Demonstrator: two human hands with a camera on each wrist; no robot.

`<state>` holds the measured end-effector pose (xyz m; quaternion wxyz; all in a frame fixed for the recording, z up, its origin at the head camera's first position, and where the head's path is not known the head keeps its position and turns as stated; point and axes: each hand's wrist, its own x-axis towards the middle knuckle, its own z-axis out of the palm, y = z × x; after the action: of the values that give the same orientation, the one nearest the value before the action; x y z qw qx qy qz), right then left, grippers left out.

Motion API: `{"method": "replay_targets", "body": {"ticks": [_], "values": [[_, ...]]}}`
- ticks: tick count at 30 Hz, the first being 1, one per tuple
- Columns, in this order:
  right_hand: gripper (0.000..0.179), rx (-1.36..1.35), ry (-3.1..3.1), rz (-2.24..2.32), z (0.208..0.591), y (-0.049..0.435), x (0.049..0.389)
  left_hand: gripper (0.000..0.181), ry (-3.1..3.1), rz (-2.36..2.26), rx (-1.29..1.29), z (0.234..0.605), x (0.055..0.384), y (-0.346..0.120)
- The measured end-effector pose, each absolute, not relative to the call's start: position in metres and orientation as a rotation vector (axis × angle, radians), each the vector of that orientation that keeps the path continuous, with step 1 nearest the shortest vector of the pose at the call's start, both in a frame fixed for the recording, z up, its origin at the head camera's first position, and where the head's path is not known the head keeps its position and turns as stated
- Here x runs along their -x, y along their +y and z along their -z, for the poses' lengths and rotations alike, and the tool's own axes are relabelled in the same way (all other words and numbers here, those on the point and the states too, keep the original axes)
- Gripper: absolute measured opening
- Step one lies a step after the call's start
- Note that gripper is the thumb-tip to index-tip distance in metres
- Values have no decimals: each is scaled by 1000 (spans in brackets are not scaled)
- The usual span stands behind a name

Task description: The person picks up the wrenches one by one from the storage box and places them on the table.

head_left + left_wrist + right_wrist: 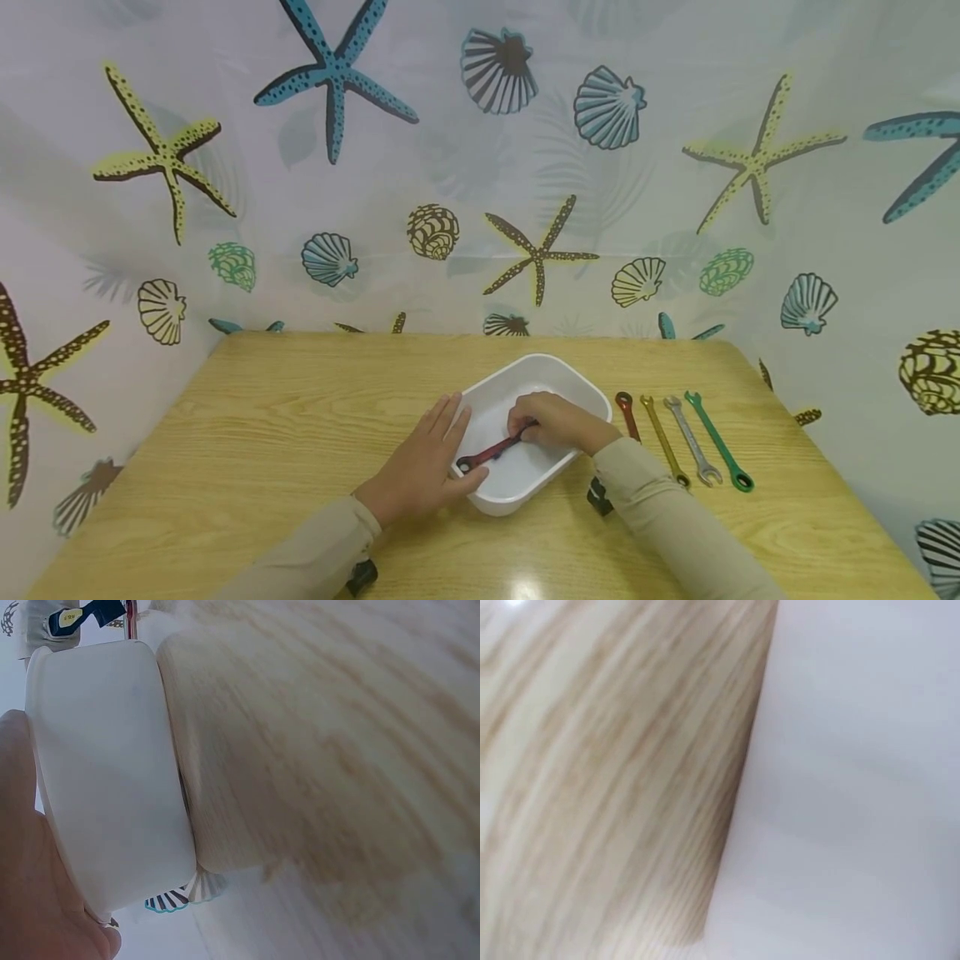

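Observation:
A white plastic tub [525,367] stands on the wooden table, set at a slant. My left hand [420,471] lies along its left end with straight fingers, the thumb over the near rim; the left wrist view has that hand beside the tub's outer wall [112,772]. Reaching into the tub from the right, my right hand [555,419] pinches one end of a red ratcheting wrench [491,452]. The wrench's ring end points to the left hand, low in the tub. Only the tub's white side [840,787] and some tabletop fill the right wrist view; the right fingers are hidden there.
Right of the tub lie a red wrench [626,411], a gold wrench [663,437], a silver wrench [692,442] and a green wrench [717,440] in a row. My right sleeve [645,483] passes close by them. A patterned curtain [450,167] hangs behind the table [300,400].

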<state>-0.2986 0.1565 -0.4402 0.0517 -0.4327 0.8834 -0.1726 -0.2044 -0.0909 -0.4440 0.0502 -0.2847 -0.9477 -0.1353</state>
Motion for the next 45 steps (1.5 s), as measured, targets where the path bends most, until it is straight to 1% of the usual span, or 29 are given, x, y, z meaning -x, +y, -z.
{"method": "replay_targets", "body": {"ticks": [14,29,37,45], "values": [[13,1314,2742,499,436,153,294,89,-2881,430,871,443,204,-92],[15,1296,2798,539,426,153,293,91,-2896,418,864,442,204,-90],[17,1312,2825,670,404,157,286,92,-2909,416,852,442,206,-90],[18,1225,2878,753,380,172,279,92,-2944,430,826,441,205,-89]]}}
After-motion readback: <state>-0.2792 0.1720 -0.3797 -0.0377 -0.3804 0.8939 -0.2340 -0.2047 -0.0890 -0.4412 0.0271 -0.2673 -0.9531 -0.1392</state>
